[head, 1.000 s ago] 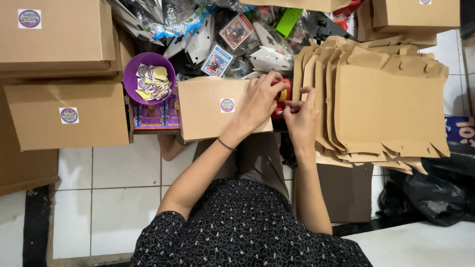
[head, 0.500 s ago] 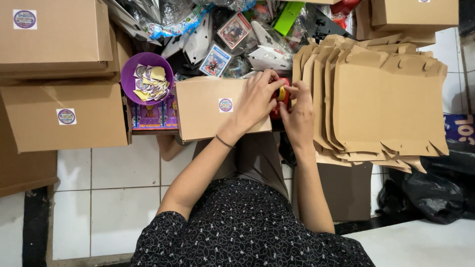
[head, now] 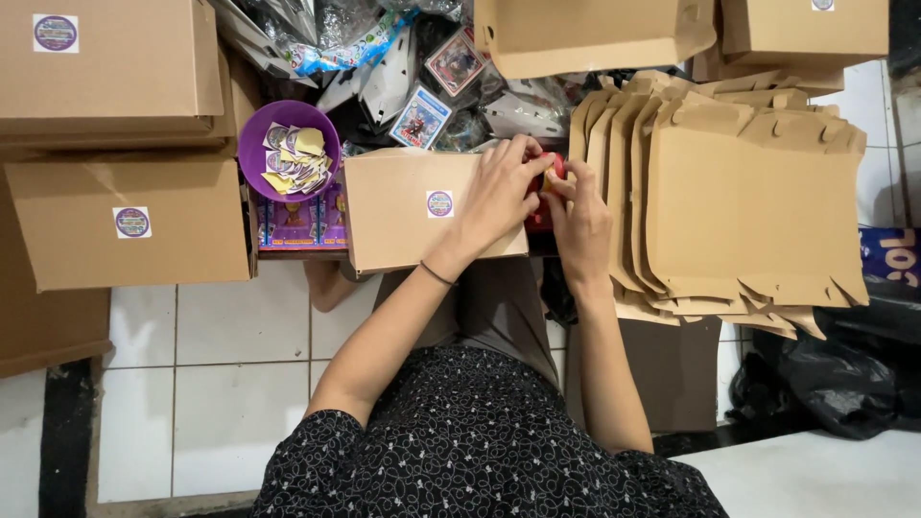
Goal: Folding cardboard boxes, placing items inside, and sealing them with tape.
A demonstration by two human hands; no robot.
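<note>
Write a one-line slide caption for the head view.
Both hands, left hand and right hand, grip a small red object beside a stickered cardboard box and a stack of flat box blanks.

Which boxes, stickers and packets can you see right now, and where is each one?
Closed brown box: centre, under the left hand; round purple sticker on white.
Red object: gripped by both hands, right hand beside it.
Stickered brown boxes: stacked at left.
Purple bowl: holds loose stickers.
Flat box blanks: fanned at right.
Card packets: top centre, clear wrap.
</note>
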